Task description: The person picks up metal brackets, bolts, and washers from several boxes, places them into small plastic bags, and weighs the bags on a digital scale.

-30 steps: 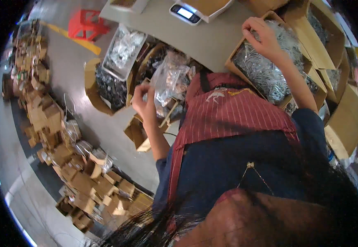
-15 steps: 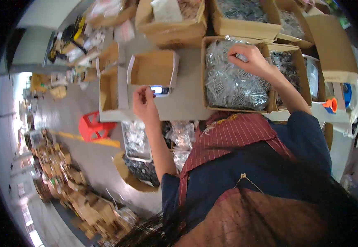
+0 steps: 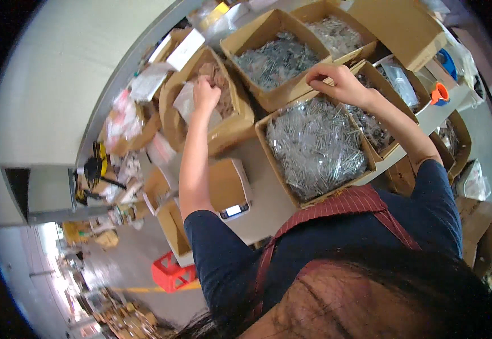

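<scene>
My left hand [image 3: 207, 95] is down in a cardboard box [image 3: 235, 131] at the far left, over small brown pieces [image 3: 223, 97] and next to a white bag [image 3: 186, 101]. Its fingers are bent together; what they hold, if anything, is too small to see. My right hand [image 3: 341, 85] hovers with curled, pinched fingers above the far edge of a box of clear plastic bags of screws [image 3: 316, 150]. Anything between those fingertips cannot be made out.
An open carton of grey-green packets [image 3: 277, 59] stands behind the screws. Boxes of dark parts [image 3: 370, 121] and clear bags [image 3: 398, 82] are at right, near an orange tape holder [image 3: 440, 93]. A scale with a lit display [image 3: 233, 211] supports a cardboard tray [image 3: 223, 183]. A red stool [image 3: 172, 272] stands below.
My left hand has moved from beside the scale up and away into the box of brown pieces. My right hand stays near the screw bags, now over their box's far edge. The view has turned.
</scene>
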Demonstrator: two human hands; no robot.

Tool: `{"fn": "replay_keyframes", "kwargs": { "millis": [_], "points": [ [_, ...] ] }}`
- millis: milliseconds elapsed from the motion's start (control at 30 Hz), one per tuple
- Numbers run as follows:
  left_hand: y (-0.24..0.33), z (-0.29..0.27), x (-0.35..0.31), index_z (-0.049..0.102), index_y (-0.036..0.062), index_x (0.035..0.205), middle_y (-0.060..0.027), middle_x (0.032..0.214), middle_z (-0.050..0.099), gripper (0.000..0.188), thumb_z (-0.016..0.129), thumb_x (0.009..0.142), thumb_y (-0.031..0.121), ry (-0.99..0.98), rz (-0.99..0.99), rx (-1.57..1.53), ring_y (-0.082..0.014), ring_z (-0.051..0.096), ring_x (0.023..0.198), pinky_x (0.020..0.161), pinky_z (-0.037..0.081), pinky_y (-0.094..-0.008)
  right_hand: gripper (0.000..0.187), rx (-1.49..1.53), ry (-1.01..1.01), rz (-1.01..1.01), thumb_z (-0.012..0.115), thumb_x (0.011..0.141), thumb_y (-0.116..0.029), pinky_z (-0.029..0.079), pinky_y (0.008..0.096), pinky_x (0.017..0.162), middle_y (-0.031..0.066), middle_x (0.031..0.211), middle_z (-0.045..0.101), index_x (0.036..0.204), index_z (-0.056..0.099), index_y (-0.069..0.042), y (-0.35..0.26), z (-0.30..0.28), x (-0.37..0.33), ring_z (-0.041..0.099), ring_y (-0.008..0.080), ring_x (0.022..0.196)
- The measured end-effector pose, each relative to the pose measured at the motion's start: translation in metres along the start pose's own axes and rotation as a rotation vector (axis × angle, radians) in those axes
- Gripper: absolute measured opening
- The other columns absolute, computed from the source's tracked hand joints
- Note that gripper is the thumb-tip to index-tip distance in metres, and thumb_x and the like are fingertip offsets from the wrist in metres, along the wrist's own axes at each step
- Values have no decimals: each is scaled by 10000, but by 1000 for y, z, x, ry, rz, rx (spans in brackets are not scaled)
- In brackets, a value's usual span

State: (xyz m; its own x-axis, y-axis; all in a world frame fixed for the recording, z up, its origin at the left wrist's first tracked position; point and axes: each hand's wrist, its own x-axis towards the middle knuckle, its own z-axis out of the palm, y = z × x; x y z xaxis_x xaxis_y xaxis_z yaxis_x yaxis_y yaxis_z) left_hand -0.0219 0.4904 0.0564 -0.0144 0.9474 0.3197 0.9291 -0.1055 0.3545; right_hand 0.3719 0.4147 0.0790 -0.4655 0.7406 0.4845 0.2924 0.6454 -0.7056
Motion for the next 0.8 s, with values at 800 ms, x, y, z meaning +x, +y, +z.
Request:
{"fn": "replay_keyframes", "kwargs": {
  "millis": [800],
  "points": [
    [-32,-7,70,652,-53,898,-124,848,689,289,609,829,224,92,-340,-878,-262,691,808,680,595,-406,315,-1112,-770,448,693,769,-163,538,434,864,164,1078,703,1054,728,-31,195,68,194,673,313,1011]
  ]
}}
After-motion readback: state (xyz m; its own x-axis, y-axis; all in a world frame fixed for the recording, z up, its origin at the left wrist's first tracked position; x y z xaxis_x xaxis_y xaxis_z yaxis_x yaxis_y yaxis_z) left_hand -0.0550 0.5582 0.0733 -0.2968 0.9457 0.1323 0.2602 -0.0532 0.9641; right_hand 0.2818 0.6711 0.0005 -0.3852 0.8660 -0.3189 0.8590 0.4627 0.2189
